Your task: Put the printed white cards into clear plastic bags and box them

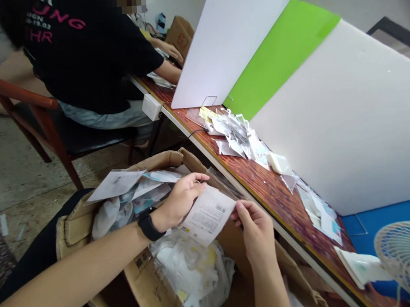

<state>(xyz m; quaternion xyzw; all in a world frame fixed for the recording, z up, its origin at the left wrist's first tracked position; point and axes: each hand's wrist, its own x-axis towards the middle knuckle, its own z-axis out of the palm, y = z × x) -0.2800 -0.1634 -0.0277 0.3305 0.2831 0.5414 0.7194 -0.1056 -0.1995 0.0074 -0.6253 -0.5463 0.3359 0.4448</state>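
In the head view, close to the middle of the frame: a white printed sheet [209, 216], tipped on a slant over an open brown box [154, 286]. Just right of the middle: the right hand [256, 222], pinching the right corner of the sheet between thumb and fingers. A bit left of the middle: the left hand [182, 201], fingers bent, thumb tip touching the upper left part of the sheet. Hard to tell if pinching too, with some fingers hidden. Around the left wrist, a black watch band [149, 225].

Inside the box, under the sheet and toward the bottom of the frame: a see-through bag [194, 263] full of white and yellow bits. Also inside, left of the left hand: a messy heap of packets [147, 196], with a big white paper [116, 183] on top.

Running slantwise from the top middle to the lower right: a brown bench [262, 184]. On top, right of the middle: a loose pile of white packets [238, 133], near a yellow paper [207, 114]. At lower right, a white fan [407, 254]. Behind the pile, a green board [275, 59] between white boards [215, 46].

At upper left: another person [94, 53] in a black shirt, sitting on a wooden chair [48, 116].
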